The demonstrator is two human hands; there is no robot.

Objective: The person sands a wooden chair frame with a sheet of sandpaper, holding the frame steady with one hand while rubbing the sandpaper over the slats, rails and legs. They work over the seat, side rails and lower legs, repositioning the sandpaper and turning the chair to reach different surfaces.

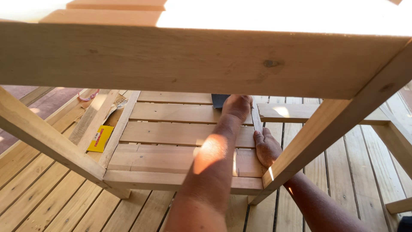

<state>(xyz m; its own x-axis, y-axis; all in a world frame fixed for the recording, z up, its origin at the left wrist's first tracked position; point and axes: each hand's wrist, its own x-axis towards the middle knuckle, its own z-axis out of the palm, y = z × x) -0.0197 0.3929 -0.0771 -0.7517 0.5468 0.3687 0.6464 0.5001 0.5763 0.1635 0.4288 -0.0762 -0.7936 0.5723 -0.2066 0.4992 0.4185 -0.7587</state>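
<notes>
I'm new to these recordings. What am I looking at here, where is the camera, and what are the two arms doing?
One picture, from a camera worn on a person's head, looking down through a bare wooden frame standing on a plank deck. No machine: both arms are the person's own. The left hand reaches to the far end of the frame's slatted shelf, pressed against a dark object, mostly hidden. The right hand rests flat on the slats beside a thin upright strip. A yellow packet lies on the deck at left.
</notes>
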